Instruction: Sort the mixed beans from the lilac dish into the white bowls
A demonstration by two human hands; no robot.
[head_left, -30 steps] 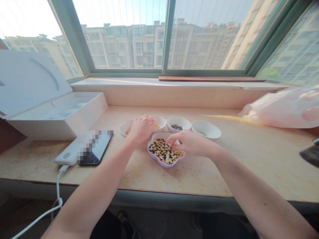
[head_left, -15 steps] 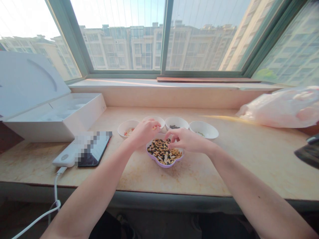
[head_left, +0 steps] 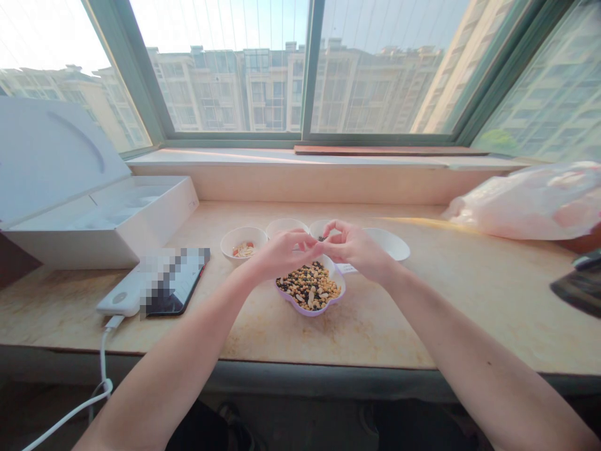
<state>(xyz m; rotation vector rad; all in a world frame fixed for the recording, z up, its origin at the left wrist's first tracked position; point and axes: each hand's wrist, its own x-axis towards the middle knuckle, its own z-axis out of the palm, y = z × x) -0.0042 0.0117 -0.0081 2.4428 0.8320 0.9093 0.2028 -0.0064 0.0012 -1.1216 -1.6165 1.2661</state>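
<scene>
A purple, scalloped bowl (head_left: 339, 303) sits before me, holding mixed black and yellow beans with some pale flat seeds. My left hand (head_left: 290, 252) hovers over its back rim, fingers closed together. From the other side, my right hand (head_left: 354, 249) meets it with thumb and fingers pinched, the fingertips touching or nearly so. What lies between the fingers is too small to make out. Behind are a white bowl (head_left: 224, 245) of pale and reddish pieces, a second white bowl (head_left: 284, 223), a third (head_left: 317, 225) with dark bits, and a fourth (head_left: 399, 248), all but the first partly hidden by my hands.
At left stand an open white box (head_left: 159, 219), a white power bank (head_left: 117, 299) with a cable (head_left: 104, 357), and a phone (head_left: 185, 282). A plastic bag (head_left: 530, 203) lies at right, with a dark object (head_left: 580, 288) nearer me. The window (head_left: 235, 81) is behind.
My right hand has risen from the beans. My left hand has come right and slightly down, so the fingertips now meet above the purple bowl's back rim.
</scene>
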